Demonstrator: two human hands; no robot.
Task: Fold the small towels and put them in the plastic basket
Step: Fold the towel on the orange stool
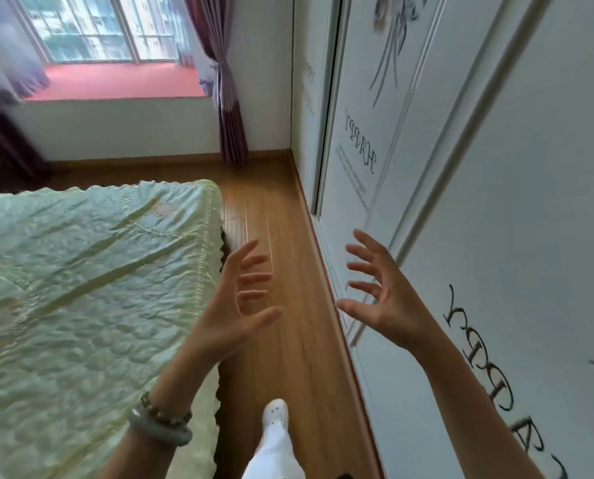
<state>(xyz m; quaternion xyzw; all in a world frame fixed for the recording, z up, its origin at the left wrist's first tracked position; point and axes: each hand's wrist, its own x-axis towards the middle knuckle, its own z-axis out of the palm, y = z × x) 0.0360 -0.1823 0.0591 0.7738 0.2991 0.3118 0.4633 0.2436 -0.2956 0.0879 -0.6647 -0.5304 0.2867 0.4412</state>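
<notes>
- Fingers (254,261) of left hand (233,305) spread wide, holding nothing
- Right hand (381,295) same: splayed, palms facing, above wood floor (288,340) btwn bed (81,288) & wardrobe (495,202)

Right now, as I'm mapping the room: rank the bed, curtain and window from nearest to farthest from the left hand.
1. Bed, just left of the left hand.
2. Curtain, well ahead.
3. Window, farthest, upper left.
</notes>
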